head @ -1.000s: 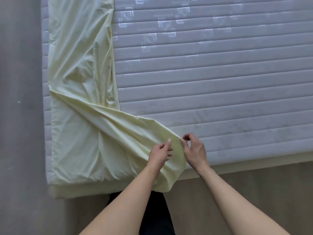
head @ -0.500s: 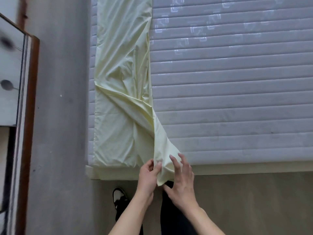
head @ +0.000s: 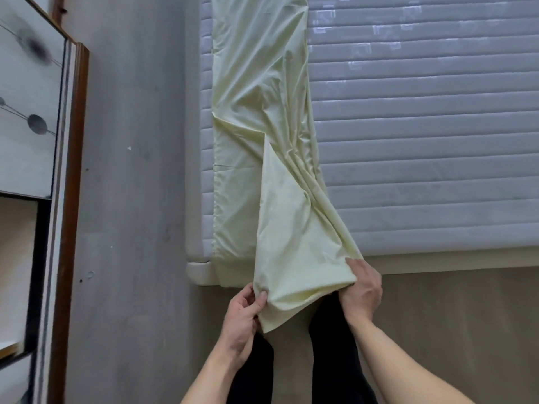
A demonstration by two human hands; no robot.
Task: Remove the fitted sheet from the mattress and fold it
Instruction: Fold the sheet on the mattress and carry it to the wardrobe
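Head view, scene: a bed is seen from above, from its foot, with the person's two bare forearms reaching in from the bottom edge.
Mattress (head: 423,158): grey, quilted in horizontal bands, most of its top laid bare; a cream base edge is seen along its near side.
Fitted sheet (head: 262,97): pale yellow, gathered into a long creased strip along the left side of the mattress; its near end is folded over and drawn past the foot edge, where it hangs in front of the person's legs.
Left hand (head: 243,316): the sheet's lower left edge is pinched between thumb and curled fingers, just below the mattress corner.
Right hand (head: 363,290): the bunched right edge of the sheet is gripped, with fingers curled round the fabric at the foot edge of the bed.
Spacing of hands: they are held apart, with the loose end of the sheet sagging between them.
Legs (head: 332,339): dark trousers are seen below the sheet, between the arms.
Floor (head: 131,199): a grey surface is seen left of the bed, a tan one below it.
Cabinet (head: 43,170): white fronted with a brown wooden edge, set at the far left, well apart from the bed.
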